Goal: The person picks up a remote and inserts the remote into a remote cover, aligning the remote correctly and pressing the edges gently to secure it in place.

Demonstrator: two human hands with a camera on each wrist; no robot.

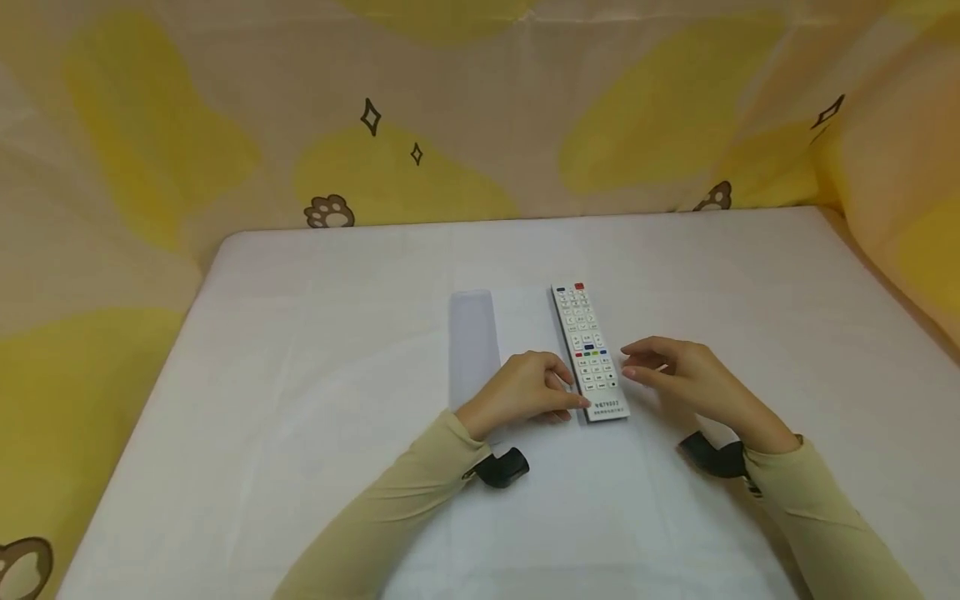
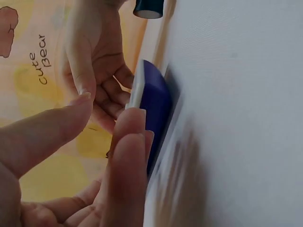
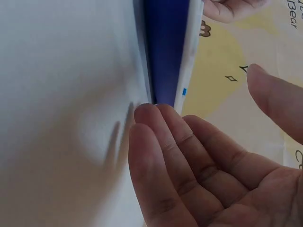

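Observation:
A white remote control with a dark blue underside lies buttons up on the white table, its far end angled slightly left. At its near left edge is my left hand. The thumb reaches over the corner in the head view, and in the left wrist view the fingertips are right at the remote's side, thumb apart from them. My right hand is by the right edge, fingers loosely bent with nothing between them. Left of the remote lies a flat, translucent pale sleeve, its near part hidden behind my left hand.
The table has a white cover. A yellow and cream patterned cloth hangs behind it and along both sides. Black wrist-worn devices stick out below both hands.

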